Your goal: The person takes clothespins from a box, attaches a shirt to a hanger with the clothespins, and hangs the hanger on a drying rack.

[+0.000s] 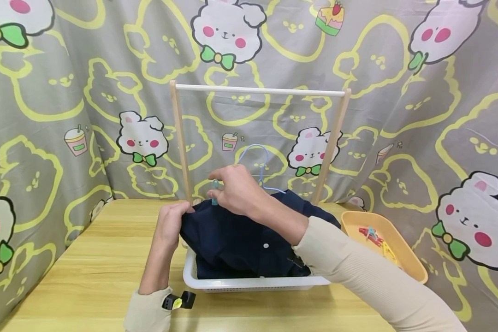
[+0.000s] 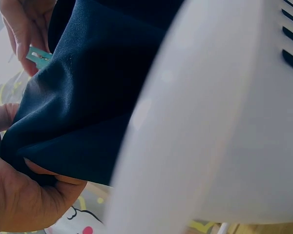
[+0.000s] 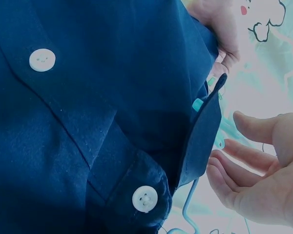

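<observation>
A navy shirt with white buttons lies bunched over a white basket, a blue hanger rising behind it. At the shirt's left end, my left hand grips the cloth; in the left wrist view its thumb and fingers curl round a fold. A teal clip sits at the shirt's upper edge, partly hidden by cloth in the right wrist view. Beside that clip, my right hand has thumb and fingers spread apart, one fingertip close to or touching the clip's end.
Behind the basket stands a rack with wooden posts and a white bar. An orange tray with red, blue and yellow clips is on the right of the wooden table. A patterned curtain surrounds the table's back and sides.
</observation>
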Available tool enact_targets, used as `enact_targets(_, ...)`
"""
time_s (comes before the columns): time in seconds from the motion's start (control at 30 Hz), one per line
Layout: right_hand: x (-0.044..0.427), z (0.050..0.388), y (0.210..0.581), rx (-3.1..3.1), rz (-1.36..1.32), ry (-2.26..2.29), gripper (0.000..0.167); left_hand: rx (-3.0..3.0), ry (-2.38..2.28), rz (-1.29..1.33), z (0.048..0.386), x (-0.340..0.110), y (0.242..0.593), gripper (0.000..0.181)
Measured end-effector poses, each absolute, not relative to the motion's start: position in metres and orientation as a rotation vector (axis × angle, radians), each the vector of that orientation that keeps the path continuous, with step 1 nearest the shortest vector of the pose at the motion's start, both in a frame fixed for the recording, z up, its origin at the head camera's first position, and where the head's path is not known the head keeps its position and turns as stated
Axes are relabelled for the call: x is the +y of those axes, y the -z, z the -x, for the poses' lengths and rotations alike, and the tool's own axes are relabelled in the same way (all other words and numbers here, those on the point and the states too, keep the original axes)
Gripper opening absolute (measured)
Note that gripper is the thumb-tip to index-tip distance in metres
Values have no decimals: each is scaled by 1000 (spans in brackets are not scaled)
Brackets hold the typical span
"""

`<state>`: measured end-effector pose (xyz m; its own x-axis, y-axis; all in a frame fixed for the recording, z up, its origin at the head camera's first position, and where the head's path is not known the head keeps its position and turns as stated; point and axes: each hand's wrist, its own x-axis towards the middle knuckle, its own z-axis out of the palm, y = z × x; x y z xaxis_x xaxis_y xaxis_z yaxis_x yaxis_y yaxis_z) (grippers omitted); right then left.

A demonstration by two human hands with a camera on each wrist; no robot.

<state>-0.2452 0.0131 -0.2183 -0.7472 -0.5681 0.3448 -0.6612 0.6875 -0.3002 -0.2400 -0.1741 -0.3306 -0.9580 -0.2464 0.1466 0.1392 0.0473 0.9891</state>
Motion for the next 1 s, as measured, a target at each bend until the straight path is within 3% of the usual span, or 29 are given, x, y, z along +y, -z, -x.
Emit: enact_targets(1.0,45,237,210,-2639,-869,-689,28,-2076,1962,-121,240,-179,333,26)
